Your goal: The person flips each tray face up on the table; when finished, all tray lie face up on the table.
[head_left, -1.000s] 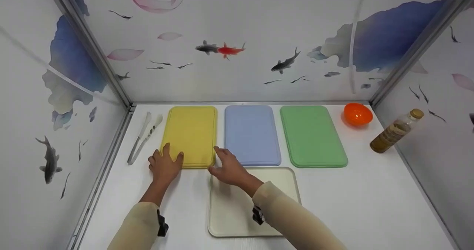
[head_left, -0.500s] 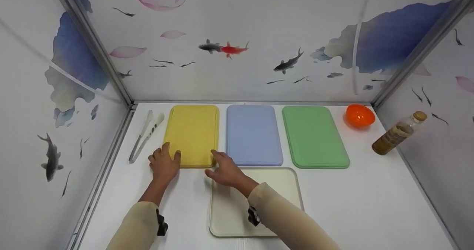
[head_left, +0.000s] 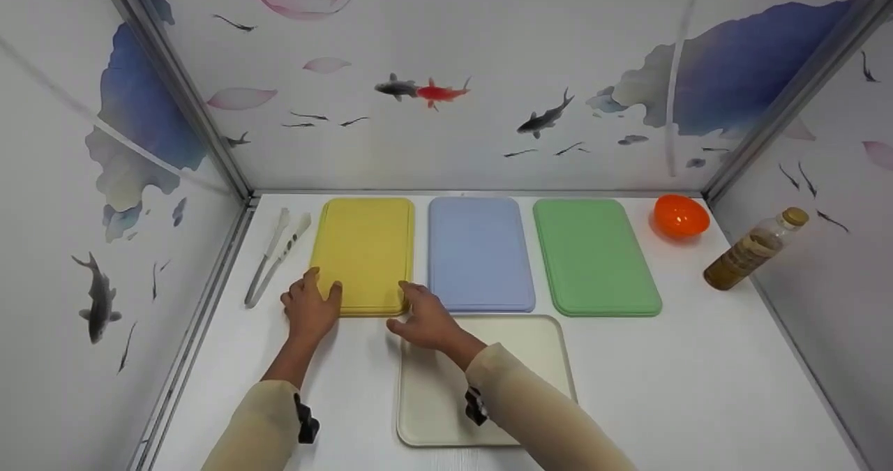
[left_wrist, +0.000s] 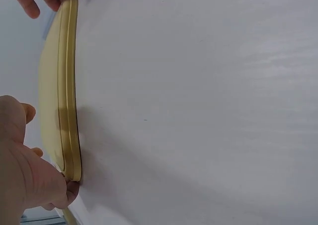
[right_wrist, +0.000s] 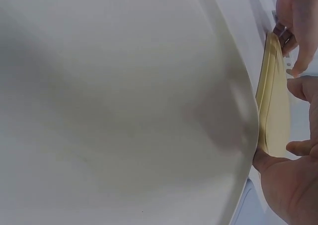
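A yellow cutting board [head_left: 366, 255] lies flat at the back left, first in a row with a blue cutting board [head_left: 481, 255] and a green one [head_left: 596, 255]. At its front left corner is my left hand [head_left: 310, 307], fingers along the side edge and thumb spread above the surface. My right hand [head_left: 429, 321] is at the front right corner, its fingers by the right edge and its thumb apart from them. In the left wrist view, left fingers touch the corner of the yellow board [left_wrist: 69, 86]. Neither hand is curled round the board.
A beige tray [head_left: 481, 429] lies in front, partly under my right forearm. Metal tongs [head_left: 268, 268] rest left of the yellow board. At the right are an orange bowl [head_left: 680, 216] and a capped bottle of brown liquid [head_left: 753, 251]. Printed walls enclose the table.
Since a second ago my right hand has shifted slightly left and toward me. The left hand stays at its corner. The view has moved a little; the boards look the same.
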`<state>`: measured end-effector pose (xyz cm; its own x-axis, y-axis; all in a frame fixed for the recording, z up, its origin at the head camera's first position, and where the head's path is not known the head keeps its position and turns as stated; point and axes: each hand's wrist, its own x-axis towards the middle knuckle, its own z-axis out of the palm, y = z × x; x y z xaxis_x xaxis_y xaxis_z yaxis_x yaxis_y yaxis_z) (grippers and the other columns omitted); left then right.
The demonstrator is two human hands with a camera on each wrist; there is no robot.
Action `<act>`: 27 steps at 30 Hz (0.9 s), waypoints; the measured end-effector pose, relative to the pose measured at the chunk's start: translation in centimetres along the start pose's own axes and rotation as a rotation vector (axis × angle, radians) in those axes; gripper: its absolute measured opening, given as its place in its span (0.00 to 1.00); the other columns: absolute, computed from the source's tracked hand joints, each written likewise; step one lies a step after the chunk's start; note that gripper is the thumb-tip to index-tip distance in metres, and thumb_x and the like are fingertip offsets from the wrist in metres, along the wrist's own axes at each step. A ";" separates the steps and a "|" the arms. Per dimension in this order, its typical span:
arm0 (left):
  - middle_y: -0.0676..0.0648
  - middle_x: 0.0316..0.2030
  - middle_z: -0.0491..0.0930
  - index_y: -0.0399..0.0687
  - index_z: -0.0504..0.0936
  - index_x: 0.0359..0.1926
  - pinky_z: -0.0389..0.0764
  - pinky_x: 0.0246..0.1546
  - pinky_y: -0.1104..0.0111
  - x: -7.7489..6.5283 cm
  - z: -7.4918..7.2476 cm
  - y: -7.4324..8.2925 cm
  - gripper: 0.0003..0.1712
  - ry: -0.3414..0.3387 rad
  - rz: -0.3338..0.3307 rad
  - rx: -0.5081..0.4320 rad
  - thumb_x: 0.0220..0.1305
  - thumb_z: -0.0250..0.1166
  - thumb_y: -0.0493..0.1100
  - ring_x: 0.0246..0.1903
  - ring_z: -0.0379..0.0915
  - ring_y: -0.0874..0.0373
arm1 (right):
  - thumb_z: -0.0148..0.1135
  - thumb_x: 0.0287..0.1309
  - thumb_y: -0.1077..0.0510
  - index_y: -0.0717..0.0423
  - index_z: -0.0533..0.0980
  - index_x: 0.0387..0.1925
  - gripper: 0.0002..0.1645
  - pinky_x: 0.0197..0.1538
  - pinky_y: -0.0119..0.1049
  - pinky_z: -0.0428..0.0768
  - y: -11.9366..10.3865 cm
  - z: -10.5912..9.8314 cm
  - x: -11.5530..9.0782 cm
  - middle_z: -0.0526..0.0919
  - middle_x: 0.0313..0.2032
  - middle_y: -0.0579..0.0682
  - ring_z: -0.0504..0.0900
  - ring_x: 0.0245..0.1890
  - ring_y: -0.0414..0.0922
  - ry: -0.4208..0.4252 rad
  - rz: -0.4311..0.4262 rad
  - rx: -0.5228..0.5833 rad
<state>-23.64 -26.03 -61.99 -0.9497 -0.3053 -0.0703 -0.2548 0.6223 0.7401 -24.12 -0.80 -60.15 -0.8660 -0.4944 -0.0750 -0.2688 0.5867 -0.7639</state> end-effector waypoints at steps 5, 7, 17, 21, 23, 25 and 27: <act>0.19 0.75 0.62 0.34 0.63 0.82 0.57 0.72 0.32 0.0 -0.4 0.3 0.40 0.005 -0.022 -0.026 0.81 0.60 0.53 0.73 0.52 0.24 | 0.71 0.71 0.47 0.63 0.63 0.84 0.50 0.80 0.59 0.72 0.0 0.1 0.1 0.70 0.79 0.66 0.71 0.80 0.65 0.002 -0.007 -0.006; 0.20 0.74 0.64 0.34 0.64 0.82 0.58 0.72 0.32 0.0 -0.6 0.4 0.41 0.007 -0.026 -0.031 0.80 0.61 0.54 0.73 0.53 0.24 | 0.71 0.70 0.46 0.63 0.63 0.84 0.50 0.80 0.59 0.72 0.1 0.1 0.2 0.70 0.80 0.66 0.70 0.80 0.65 0.000 -0.004 0.005; 0.23 0.73 0.68 0.37 0.68 0.77 0.59 0.71 0.34 -0.1 -1.4 0.7 0.38 0.061 -0.035 -0.039 0.79 0.63 0.55 0.72 0.57 0.25 | 0.73 0.67 0.46 0.63 0.65 0.83 0.51 0.81 0.60 0.70 0.2 0.4 0.3 0.68 0.81 0.66 0.67 0.83 0.64 -0.012 -0.002 0.014; 0.24 0.70 0.69 0.39 0.70 0.73 0.59 0.70 0.33 0.0 -1.7 1.4 0.33 0.125 -0.034 -0.057 0.79 0.63 0.56 0.70 0.57 0.26 | 0.73 0.67 0.45 0.62 0.64 0.83 0.52 0.82 0.60 0.69 0.2 0.3 0.5 0.67 0.82 0.65 0.65 0.84 0.63 -0.020 -0.006 0.028; 0.25 0.68 0.69 0.40 0.71 0.70 0.58 0.69 0.33 0.1 -1.8 1.8 0.31 0.158 -0.029 -0.074 0.79 0.63 0.56 0.69 0.56 0.27 | 0.73 0.67 0.46 0.62 0.64 0.84 0.52 0.81 0.59 0.70 0.3 0.2 0.5 0.66 0.82 0.65 0.67 0.83 0.64 -0.018 -0.007 0.039; 0.26 0.67 0.69 0.41 0.71 0.68 0.57 0.68 0.34 0.0 -1.7 2.3 0.30 0.186 -0.025 -0.088 0.78 0.63 0.56 0.68 0.56 0.28 | 0.72 0.67 0.45 0.62 0.63 0.84 0.53 0.80 0.59 0.72 0.3 0.1 0.4 0.66 0.83 0.65 0.69 0.81 0.64 -0.027 -0.004 0.048; 0.27 0.66 0.69 0.42 0.71 0.67 0.56 0.67 0.35 0.0 -1.6 2.7 0.29 0.215 -0.014 -0.097 0.78 0.63 0.55 0.66 0.56 0.30 | 0.72 0.67 0.45 0.62 0.62 0.84 0.53 0.78 0.59 0.74 0.4 0.1 0.4 0.65 0.83 0.66 0.71 0.80 0.64 -0.032 -0.003 0.058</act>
<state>-24.05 -25.49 -58.90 -0.8827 -0.4666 0.0557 -0.2392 0.5483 0.8014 -24.54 -0.80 -60.55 -0.8510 -0.5169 -0.0925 -0.2455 0.5474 -0.8000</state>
